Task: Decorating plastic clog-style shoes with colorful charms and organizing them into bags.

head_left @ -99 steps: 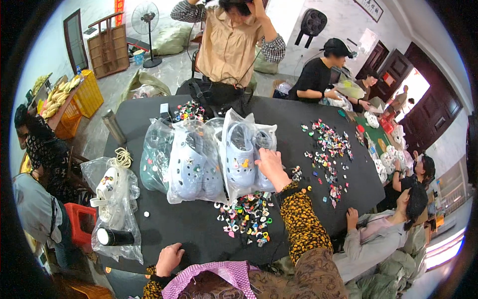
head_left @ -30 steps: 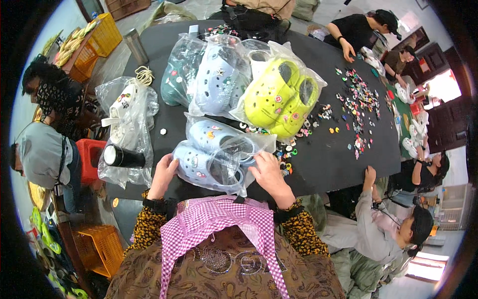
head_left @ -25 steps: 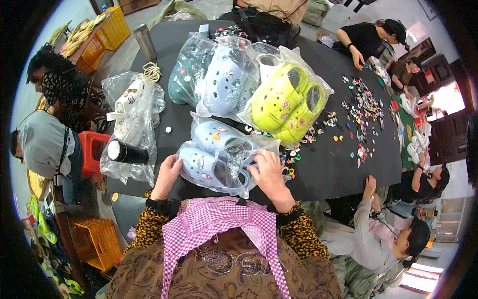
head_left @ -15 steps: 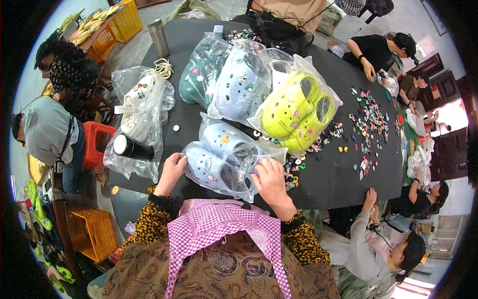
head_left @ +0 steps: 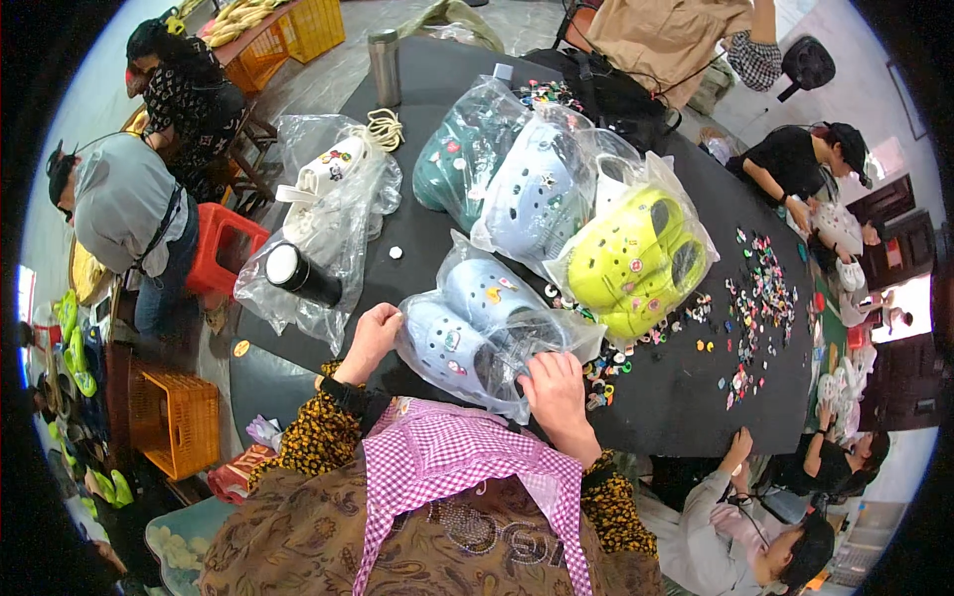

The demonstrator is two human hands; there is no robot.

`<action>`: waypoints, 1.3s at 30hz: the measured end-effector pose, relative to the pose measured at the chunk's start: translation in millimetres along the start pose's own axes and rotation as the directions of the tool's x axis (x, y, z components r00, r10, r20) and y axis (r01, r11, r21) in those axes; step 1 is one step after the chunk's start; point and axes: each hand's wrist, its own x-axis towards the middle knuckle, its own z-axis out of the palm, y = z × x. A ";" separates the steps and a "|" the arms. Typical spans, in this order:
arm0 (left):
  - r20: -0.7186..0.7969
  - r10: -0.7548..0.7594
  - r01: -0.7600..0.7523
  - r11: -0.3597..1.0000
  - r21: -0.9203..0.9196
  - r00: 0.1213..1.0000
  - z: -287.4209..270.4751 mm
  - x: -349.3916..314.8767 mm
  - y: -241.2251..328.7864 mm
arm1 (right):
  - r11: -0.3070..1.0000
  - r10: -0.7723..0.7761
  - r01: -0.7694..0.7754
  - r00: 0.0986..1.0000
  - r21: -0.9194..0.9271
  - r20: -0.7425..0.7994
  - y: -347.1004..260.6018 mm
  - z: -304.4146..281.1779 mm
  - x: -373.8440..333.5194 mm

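A pair of light-blue clogs (head_left: 447, 333) with small charms lies inside a clear plastic bag (head_left: 507, 348) at the table's near edge. My left hand (head_left: 372, 340) pinches the bag's left edge beside one clog's toe. At the bag's right side, my right hand (head_left: 559, 399) has its fingers curled on the crumpled plastic near the clogs' heels. Just beyond lie more bagged clogs: a lime-green pair (head_left: 631, 263), a blue pair (head_left: 537, 189) and a dark green pair (head_left: 459, 164). To the left, white clogs (head_left: 333, 184) rest in another clear bag.
A black bottle (head_left: 303, 275) lies by the white clogs. Behind them stand a steel tumbler (head_left: 385, 70) and a coil of cord (head_left: 385, 129). Loose colourful charms (head_left: 765, 288) spread over the right side of the black table (head_left: 676, 402). Several people sit around; a red stool (head_left: 224, 243) stands left.
The whole view has shifted, so the table's things appear farther right and lower. Both hands stay on the bag of light-blue clogs. At far right, a person in black has drawn their hand back from the charms.
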 end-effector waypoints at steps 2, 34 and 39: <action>0.003 -0.017 0.017 0.999 -0.047 1.000 1.0 1.3 -1.9 | 0.998 -0.029 0.030 0.999 -0.048 0.015 1.1 6.2 -2.2; -0.042 0.002 0.002 0.997 0.080 0.999 17.6 30.8 -18.8 | 0.979 0.075 -0.096 0.990 -0.177 -0.120 35.9 -31.8 -45.6; 0.030 0.577 -0.536 0.736 0.414 0.816 22.8 23.6 31.3 | 0.963 -0.059 0.013 0.984 -0.268 -0.167 41.7 -39.4 -57.5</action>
